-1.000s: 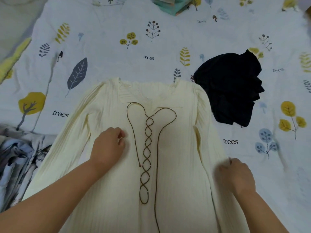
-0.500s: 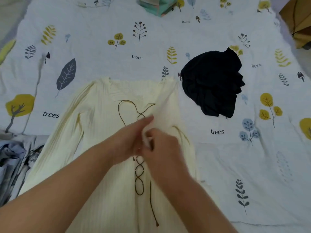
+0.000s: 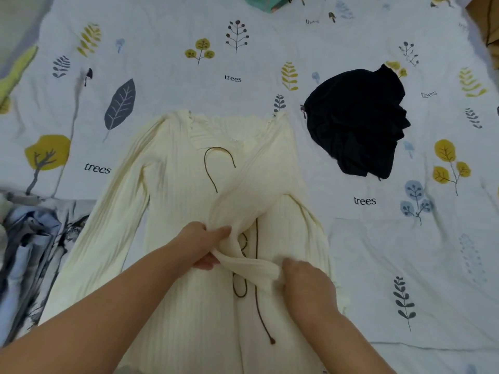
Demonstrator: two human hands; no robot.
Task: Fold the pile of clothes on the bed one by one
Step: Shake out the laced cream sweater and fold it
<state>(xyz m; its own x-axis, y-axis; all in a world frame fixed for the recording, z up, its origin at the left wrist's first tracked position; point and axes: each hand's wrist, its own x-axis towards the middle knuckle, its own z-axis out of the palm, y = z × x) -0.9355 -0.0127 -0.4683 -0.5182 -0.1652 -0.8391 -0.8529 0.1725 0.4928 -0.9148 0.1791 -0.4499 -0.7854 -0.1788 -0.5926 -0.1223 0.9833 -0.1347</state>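
A cream ribbed knit sweater with brown lacing cord lies flat, front up, on the bed's white tree-print sheet. Its right sleeve is folded across the chest: the left hand pinches the sleeve at mid-length, the right hand curls around its cuff end. A crumpled black garment sits to the right, apart from the sweater

bedsheet: leaf print, "trees" | teal item: top edge
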